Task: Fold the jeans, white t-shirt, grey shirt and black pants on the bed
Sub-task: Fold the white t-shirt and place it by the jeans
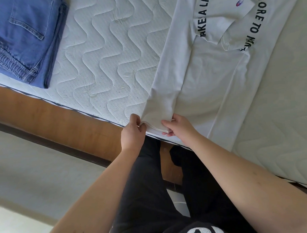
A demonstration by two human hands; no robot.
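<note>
White t-shirt (208, 76) lay flat on the bed (103, 48) as your hands, left hand (132, 132) and right hand (180, 126), pinched its hem to fold it upward.

A broad strip of bare mattress (101, 53) lies open between the folded jeans (24, 39) at the far left and the white t-shirt (208, 76) spread on the right. The wooden bed frame (62, 119) borders the near edge.

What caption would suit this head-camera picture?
Both hands, left and right, pinch the white t-shirt's hem on the bed; folded jeans beside.
</note>
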